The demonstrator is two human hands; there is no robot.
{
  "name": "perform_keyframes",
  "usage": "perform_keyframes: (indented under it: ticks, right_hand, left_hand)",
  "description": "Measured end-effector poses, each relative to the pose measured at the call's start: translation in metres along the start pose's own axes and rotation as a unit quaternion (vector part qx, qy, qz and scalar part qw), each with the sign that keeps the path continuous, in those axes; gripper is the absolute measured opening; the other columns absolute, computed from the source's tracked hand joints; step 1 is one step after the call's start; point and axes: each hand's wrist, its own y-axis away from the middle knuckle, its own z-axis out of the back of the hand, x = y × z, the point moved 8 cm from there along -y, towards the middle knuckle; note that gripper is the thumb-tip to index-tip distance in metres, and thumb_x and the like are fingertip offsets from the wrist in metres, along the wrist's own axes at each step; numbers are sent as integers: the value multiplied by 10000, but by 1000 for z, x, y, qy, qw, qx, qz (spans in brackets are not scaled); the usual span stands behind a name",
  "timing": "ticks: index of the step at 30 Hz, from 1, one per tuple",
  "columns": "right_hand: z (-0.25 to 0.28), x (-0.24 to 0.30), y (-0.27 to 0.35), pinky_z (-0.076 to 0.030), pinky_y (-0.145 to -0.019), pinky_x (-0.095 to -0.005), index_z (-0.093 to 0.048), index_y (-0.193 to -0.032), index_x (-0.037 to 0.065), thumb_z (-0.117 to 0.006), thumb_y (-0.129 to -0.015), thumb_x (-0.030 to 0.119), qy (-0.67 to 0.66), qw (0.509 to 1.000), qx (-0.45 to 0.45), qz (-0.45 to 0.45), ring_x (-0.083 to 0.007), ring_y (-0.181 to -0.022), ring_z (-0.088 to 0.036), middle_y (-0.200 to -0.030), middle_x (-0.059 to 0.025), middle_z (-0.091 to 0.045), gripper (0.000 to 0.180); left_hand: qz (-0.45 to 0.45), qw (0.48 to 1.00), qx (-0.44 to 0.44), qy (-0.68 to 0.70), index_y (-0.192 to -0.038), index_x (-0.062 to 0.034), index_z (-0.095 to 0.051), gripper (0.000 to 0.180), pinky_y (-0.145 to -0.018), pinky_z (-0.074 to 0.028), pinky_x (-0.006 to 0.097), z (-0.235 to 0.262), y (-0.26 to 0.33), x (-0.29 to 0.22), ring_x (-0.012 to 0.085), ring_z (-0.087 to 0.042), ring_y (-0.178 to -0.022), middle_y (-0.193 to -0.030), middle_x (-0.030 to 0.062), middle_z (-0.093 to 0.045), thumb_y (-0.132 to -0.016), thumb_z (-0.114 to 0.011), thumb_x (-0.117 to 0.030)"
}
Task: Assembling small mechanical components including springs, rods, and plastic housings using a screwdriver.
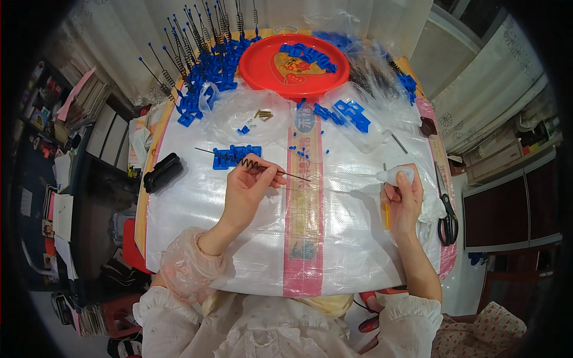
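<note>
My left hand pinches a thin metal rod with a coiled spring on it, held over the white woven sheet that covers the table. The rod's tip points right, toward the sheet's pink stripe. Just beyond my left fingers lies a small blue plastic comb-like piece. My right hand grips a small white squeeze bottle, nozzle pointing left toward the rod. A thin yellow stick shows beside my right palm.
A red round tray with blue parts stands at the back. Many blue pieces with spring rods pile at back left. Clear plastic bags hold small parts. Black-handled scissors lie at the right edge, a black case at the left.
</note>
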Motion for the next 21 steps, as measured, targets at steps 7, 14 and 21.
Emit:
perform_keyframes:
  ticks: [7,14,21]
  right_hand:
    - [0,-1,0,-263,-493,-222,-491,-959,88,-556,-1013,193,1,1000,1,-5,-32,-567,-352,-709,29,-490,135]
    - [-1,0,0,-257,-494,-223,-488,-949,88,-556,-1015,192,3,1000,-1,-3,-32,-565,-345,-711,22,-505,141]
    - [1,-2,-1,-257,-491,-221,-482,-959,88,-556,-1014,188,-3,1000,3,-2,-31,-566,-345,-729,21,-514,135]
  left_hand:
    - [3,1000,-2,-3,-997,-7,-581,45,-770,-518,274,0,0,0,155,-663,-852,-994,115,-672,-996,-562,-47]
    - [4,1000,-3,-1,-999,-7,-582,48,-770,-518,275,0,0,1,154,-662,-852,-994,115,-672,-995,-566,-52]
    - [2,1000,-2,0,-993,-9,-579,50,-766,-516,275,0,0,0,155,-662,-850,-990,114,-673,-996,-569,-58]
